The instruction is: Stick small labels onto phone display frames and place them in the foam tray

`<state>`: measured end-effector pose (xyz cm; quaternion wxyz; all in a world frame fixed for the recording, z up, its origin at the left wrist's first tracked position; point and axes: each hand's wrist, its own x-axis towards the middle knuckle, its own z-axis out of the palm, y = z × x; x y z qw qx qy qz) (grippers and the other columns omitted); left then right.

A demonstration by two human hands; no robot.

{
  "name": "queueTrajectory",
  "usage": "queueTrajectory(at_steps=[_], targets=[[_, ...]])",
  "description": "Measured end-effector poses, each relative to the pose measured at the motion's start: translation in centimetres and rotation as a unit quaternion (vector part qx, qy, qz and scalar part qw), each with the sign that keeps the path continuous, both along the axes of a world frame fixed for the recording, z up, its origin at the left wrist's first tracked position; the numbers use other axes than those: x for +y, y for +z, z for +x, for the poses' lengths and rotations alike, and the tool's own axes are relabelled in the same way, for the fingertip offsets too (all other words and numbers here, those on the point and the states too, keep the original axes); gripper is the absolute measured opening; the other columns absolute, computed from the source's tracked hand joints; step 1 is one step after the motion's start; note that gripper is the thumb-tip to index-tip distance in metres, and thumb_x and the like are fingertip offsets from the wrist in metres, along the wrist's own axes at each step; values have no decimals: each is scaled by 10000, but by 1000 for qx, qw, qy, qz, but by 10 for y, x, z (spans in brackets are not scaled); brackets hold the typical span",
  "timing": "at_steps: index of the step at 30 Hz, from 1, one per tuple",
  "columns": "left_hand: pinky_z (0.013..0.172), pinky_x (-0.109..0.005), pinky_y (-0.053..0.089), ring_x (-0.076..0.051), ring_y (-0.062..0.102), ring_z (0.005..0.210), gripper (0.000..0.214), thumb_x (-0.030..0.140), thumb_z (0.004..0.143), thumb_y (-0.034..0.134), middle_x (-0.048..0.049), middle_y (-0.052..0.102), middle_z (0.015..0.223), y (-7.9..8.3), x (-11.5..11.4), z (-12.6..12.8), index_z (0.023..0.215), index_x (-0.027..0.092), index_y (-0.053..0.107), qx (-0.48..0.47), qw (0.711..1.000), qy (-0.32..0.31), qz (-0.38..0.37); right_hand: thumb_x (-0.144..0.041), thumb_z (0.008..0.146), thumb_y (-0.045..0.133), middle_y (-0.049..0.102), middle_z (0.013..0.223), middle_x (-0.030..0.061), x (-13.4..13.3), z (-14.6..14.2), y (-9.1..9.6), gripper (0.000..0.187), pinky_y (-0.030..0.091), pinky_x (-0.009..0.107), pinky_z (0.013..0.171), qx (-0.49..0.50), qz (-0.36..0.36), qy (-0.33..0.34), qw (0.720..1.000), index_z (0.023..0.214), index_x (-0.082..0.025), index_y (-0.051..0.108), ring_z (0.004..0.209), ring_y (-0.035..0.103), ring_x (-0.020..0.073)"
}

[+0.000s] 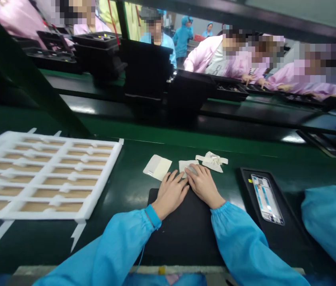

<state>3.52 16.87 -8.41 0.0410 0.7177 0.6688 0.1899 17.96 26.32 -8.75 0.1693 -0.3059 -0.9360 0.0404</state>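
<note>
A small white sheet (182, 165) lies on the dark green bench just past a black mat (185, 234). My right hand (203, 184) is over the sheet's right side, thumb and forefinger close together on its near edge. Touching the near left edge is my left hand (170, 194), its fingers stretched out and apart. Another cream and white sheet (157, 167) lies to the left. Beyond my right hand sits a crumpled piece of white liner paper (212, 161). Anything small under the right fingertips is hidden.
A white slotted frame (65, 182) with brown panels fills the left side. To the right, a black tray (290, 234) holds a phone frame (267, 198). A co-worker's blue sleeve (331, 222) reaches in at far right. Black bins (146, 69) line the rail; people work behind.
</note>
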Motion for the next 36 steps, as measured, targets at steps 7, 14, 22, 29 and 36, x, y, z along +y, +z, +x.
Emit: queueTrajectory(at_steps=[7,14,22,29,36], targets=[[1104,-550,338,-332,469,1320,337,279,986,456,-101,583,1369,-12,8,-10,1278,182,592,22,998,-36,37,-233,1015,377,595,1304,93,-4,-2,-2,378,411,325,1045,90,7,-100,991,1359,-175,525,1208,523,190],[1133,-606,266,-349,452,1318,383,338,1004,369,-183,524,1350,-17,13,-14,1219,135,612,34,996,-48,68,-362,984,377,586,1261,179,4,133,16,420,401,428,1057,160,54,-341,925,1286,-122,543,1211,522,270],[1137,-618,251,-309,523,1233,248,326,979,429,-112,567,1261,-6,17,-12,1123,207,591,-105,991,-82,14,-547,816,522,565,1225,212,-4,206,-22,731,437,511,971,190,-2,-482,855,1391,-101,449,1138,549,356],[1186,-601,136,-252,539,1207,144,287,955,460,-59,617,1085,6,15,-9,847,206,511,-183,980,-62,48,-595,695,677,552,1139,168,-23,186,17,906,456,501,965,316,9,-512,798,1405,-85,438,1094,547,343],[959,-366,520,-239,637,1092,398,476,968,451,-104,654,1188,43,-20,26,1233,195,544,-500,866,-16,2,-362,800,728,459,1355,105,-104,35,57,759,411,429,1080,407,-116,-230,876,1449,-255,350,1264,476,261]])
